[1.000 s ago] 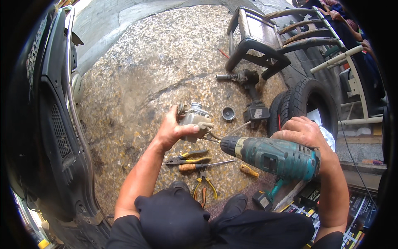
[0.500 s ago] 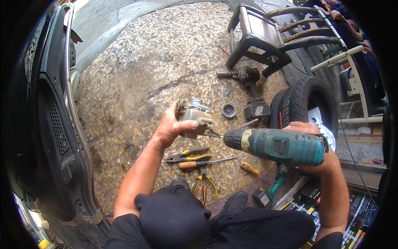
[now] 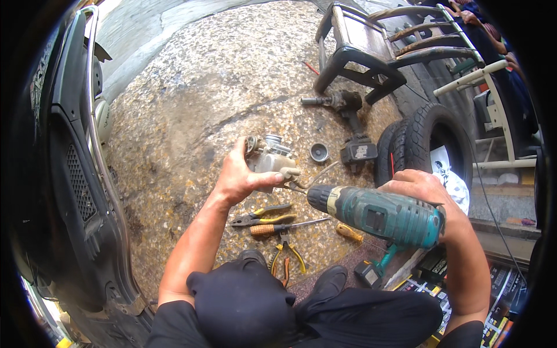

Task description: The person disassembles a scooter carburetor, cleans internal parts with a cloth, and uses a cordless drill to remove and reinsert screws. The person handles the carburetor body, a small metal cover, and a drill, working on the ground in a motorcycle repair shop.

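My left hand grips a grey metal part with a hose, like a carburettor. My right hand is wrapped over the far side and back of a teal cordless drill, whose tip points left at the part's lower right; contact at the tip is unclear. Below the part lie pliers, an orange-handled screwdriver, more yellow-handled pliers and a small yellow screwdriver. Above the drill are a round metal cup and a dark impact wrench.
A black vehicle panel lines the left. Right stand a wooden chair, tyres with white crumpled material, a cream metal frame and a dangling cable. A person's hand shows top right, boxes lower right.
My left hand and the metal part have risen slightly. The drill lifted and shifted right, then came back down and left, still aimed at the part.
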`<state>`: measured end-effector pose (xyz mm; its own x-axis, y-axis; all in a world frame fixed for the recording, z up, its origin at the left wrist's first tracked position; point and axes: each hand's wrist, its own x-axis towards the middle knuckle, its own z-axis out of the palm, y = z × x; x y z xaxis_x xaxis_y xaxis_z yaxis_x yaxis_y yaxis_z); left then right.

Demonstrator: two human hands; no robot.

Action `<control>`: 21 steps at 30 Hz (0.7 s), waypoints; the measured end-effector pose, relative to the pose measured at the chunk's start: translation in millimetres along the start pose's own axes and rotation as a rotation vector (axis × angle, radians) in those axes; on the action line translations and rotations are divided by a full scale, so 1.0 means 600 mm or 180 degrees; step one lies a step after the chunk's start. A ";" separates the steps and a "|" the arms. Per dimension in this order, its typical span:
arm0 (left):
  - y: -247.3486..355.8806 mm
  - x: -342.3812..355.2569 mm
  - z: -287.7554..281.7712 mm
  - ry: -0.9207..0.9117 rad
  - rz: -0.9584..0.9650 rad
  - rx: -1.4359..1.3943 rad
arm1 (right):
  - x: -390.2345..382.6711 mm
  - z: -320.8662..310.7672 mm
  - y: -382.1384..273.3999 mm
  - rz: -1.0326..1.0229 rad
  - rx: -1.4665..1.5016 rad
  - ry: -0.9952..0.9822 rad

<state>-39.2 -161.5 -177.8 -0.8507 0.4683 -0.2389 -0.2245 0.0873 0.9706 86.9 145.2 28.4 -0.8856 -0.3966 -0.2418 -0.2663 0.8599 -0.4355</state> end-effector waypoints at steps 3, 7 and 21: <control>0.000 0.001 0.000 0.0047 0.0043 -0.0126 | 0.007 0.008 0.003 0.0050 0.0563 0.0041; -0.002 0.001 0.001 0.0208 0.0104 0.0120 | 0.000 0.010 0.004 0.0215 0.0152 0.0021; -0.044 0.000 0.019 -0.0593 -0.0343 0.1317 | 0.039 -0.014 -0.073 -0.1082 -0.1913 0.0104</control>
<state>-27.9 -153.8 -202.9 -0.7245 0.5840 -0.3660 -0.0660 0.4698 0.8803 74.9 101.0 49.1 -0.7241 -0.6739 -0.1466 -0.6875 0.7222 0.0759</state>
